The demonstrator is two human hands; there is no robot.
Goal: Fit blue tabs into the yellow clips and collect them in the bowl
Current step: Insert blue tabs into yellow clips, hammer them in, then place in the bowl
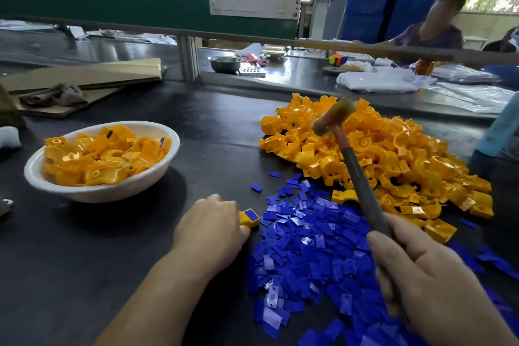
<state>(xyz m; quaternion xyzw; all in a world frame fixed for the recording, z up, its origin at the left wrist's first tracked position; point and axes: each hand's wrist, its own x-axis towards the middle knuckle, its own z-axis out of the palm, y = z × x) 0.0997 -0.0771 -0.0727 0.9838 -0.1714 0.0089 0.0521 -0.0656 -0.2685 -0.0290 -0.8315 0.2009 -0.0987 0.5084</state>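
Steady yellow clip (248,223) pinched in left hand (209,226); with raised mallet (354,170) gripped in right hand (429,275), tap blue tab (252,215) squarely, clear of fingertips (245,230).

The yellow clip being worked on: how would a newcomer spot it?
Find the big heap of blue plastic tabs. At its left edge, the left hand holds one yellow plastic clip. It alone sits apart, with a blue tab on top.
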